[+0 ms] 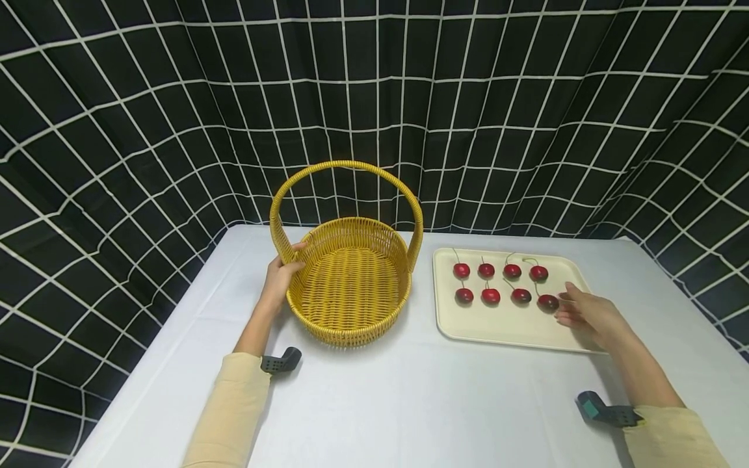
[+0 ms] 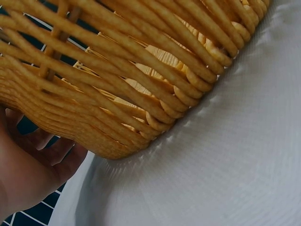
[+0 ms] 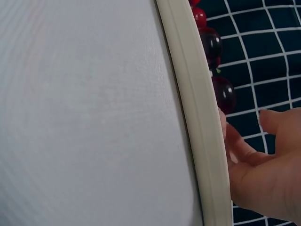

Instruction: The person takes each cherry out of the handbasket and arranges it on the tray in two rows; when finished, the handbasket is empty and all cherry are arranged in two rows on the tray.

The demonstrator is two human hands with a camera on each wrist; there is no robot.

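Note:
A yellow woven basket (image 1: 351, 286) with a tall arched handle stands on the table, with nothing inside. At its left side my left hand (image 1: 282, 276) grips the rim by the foot of the handle; the left wrist view shows fingers behind the weave (image 2: 103, 94). On a cream tray (image 1: 497, 328) to the right lie two rows of red cherries with stems. My right hand (image 1: 591, 315) is over the tray's right part, fingers parted, beside the nearest dark red cherry (image 1: 548, 303). In the right wrist view, thumb and fingers stand apart near that cherry (image 3: 224, 95).
A white cloth (image 1: 421, 396) covers the table. Black fabric with a white grid (image 1: 374, 110) hangs behind and at both sides. Each wrist carries a dark camera mount, the left (image 1: 282, 361) in front of the basket, the right (image 1: 605, 411) in front of the tray.

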